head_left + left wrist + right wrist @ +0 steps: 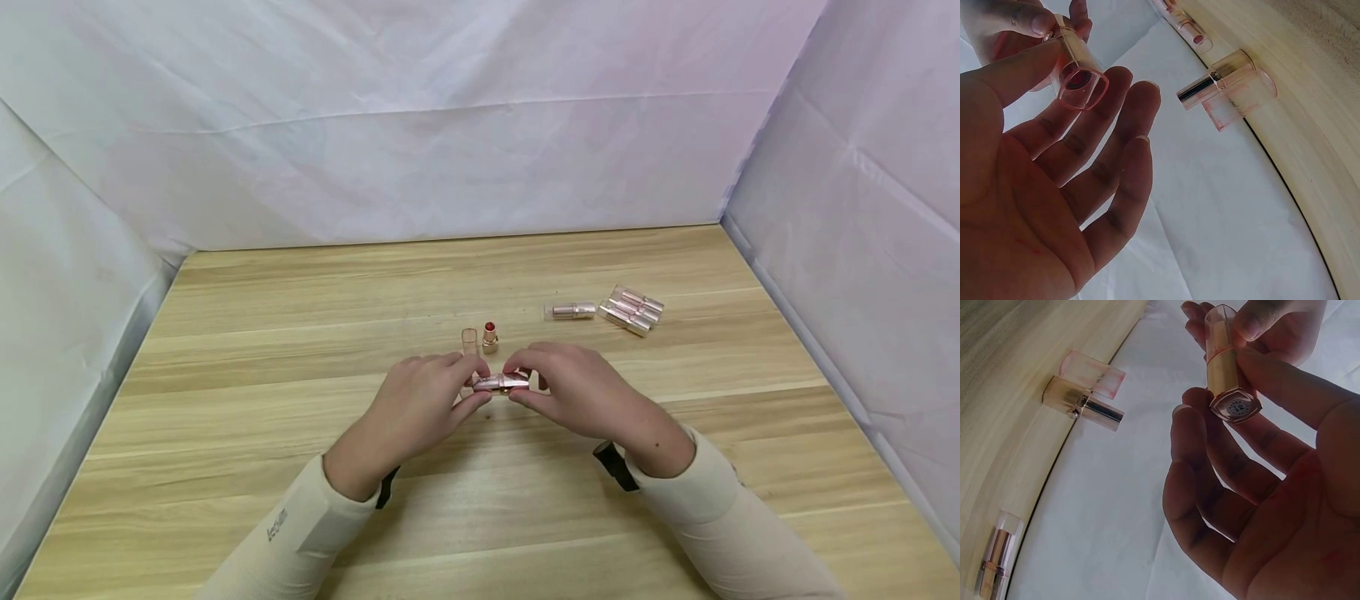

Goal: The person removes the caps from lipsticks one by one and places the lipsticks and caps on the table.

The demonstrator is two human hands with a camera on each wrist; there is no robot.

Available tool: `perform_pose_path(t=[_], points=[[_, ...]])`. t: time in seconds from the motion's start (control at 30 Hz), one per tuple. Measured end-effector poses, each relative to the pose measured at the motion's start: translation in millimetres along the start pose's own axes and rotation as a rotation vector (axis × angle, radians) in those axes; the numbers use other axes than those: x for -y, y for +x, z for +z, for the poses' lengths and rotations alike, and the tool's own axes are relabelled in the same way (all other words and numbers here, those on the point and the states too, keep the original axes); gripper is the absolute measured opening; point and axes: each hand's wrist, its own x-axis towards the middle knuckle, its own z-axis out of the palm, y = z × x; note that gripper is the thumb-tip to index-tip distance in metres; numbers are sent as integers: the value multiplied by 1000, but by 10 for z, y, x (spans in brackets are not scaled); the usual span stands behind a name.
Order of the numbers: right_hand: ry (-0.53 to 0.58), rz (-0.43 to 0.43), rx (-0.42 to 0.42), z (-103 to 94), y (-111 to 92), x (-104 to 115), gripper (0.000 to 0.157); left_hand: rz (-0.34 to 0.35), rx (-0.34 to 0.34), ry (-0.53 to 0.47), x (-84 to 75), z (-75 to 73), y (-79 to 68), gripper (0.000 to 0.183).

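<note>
Between both hands lies a capped lipstick (500, 382), held level above the near middle of the table. My left hand (422, 395) pinches its clear cap end with thumb and forefinger; a red tip shows through that cap in the left wrist view. On the other end, my right hand (576, 388) pinches the gold base (1223, 372), whose square bottom carries a round label (1237, 407). Just beyond the fingers, an uncapped lipstick (490, 337) stands upright with its red tip up. Beside it stands a clear pinkish cap (469, 339), its lower part hidden by my left hand.
Farther back to the right, a capped lipstick (573, 311) lies on its side. Next to it, three more capped lipsticks (630, 311) lie close together. White cloth (450, 175) walls the wooden table (285, 325) at the back and both sides.
</note>
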Motion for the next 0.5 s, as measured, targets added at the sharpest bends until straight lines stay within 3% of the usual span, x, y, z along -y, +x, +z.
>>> perform_pose_path(t=[0.5], points=[[24, -6, 37, -12, 1, -6, 17, -11, 57, -24, -9, -12, 9, 19]])
